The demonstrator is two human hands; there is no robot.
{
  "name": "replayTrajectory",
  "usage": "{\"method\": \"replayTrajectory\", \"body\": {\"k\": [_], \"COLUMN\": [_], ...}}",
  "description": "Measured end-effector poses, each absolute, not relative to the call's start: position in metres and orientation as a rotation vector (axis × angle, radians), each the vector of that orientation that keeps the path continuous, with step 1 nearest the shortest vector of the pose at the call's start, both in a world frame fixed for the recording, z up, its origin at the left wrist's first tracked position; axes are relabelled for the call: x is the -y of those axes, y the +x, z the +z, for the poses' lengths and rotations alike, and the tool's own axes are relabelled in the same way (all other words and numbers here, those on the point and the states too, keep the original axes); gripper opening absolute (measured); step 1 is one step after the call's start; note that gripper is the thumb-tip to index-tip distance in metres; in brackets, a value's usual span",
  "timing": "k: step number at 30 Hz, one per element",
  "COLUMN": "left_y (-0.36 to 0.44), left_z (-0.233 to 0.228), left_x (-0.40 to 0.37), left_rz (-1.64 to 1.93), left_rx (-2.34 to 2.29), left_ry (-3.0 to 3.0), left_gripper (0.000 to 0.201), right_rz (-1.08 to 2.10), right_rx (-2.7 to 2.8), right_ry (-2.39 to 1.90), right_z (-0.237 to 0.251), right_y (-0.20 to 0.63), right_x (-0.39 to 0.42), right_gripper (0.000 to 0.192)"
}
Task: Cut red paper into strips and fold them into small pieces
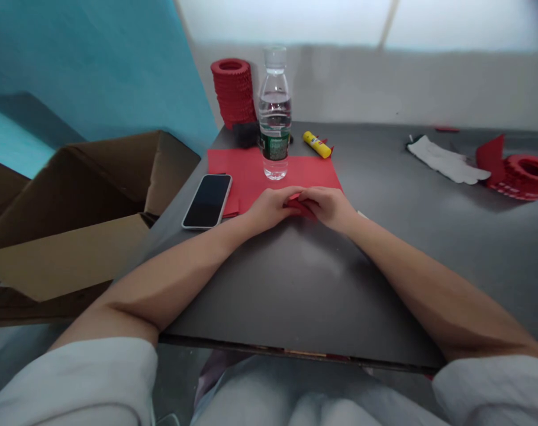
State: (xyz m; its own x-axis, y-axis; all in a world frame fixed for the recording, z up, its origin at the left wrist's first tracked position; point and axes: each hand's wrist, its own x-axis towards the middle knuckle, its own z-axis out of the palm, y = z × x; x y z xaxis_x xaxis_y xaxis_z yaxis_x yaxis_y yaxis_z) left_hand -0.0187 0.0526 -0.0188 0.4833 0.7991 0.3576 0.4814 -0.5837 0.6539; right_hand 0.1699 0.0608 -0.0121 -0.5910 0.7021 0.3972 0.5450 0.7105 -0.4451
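My left hand [271, 208] and my right hand [328, 207] meet at the middle of the dark table [322, 284]. Both pinch a small folded piece of red paper [300, 206] between their fingertips. The piece lies at the near edge of a flat red paper sheet [246, 171]. Most of the small piece is hidden by my fingers. A clear water bottle [274, 115] stands upright on the sheet just beyond my hands.
A black phone [208, 200] lies face up left of my hands. A yellow glue stick [317, 144] lies behind the bottle. A stack of red paper rings [234, 92] stands at the back. A white glove [446, 160] and another red paper ring [526, 176] lie at the right. An open cardboard box [73, 219] sits left of the table.
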Motion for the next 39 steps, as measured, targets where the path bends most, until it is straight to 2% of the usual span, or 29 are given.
{"method": "replayTrajectory", "body": {"k": [14,20,22,26,31,36,39], "left_y": [-0.02,-0.017,-0.017,-0.018,-0.022,-0.024,-0.024], "left_z": [-0.019,-0.014,-0.015,-0.017,-0.018,-0.011,-0.008], "left_x": [-0.054,-0.053,-0.053,-0.054,-0.058,-0.055,-0.052], "left_rz": [0.887,0.823,0.836,0.855,0.781,0.832,0.826], "left_rx": [-1.023,-1.169,-1.174,-1.103,-1.04,-0.985,-0.842], "left_ry": [2.274,2.25,2.245,2.227,2.288,2.474,2.541], "left_gripper": [0.038,0.058,0.058,0.049,0.032,0.043,0.039], "right_rz": [0.522,0.766,0.718,0.525,0.398,0.381,0.34], "right_rx": [2.287,2.193,2.285,2.536,2.601,2.608,2.663], "right_ry": [-0.955,-1.049,-1.168,-1.338,-1.274,-1.251,-1.211], "right_z": [-0.013,0.013,0.023,0.029,0.024,0.024,0.026], "right_y": [0.168,0.178,0.183,0.188,0.188,0.189,0.191], "right_x": [-0.06,-0.064,-0.065,-0.067,-0.067,-0.067,-0.068], "right_gripper": [0.02,0.026,0.027,0.011,0.012,0.015,0.017]}}
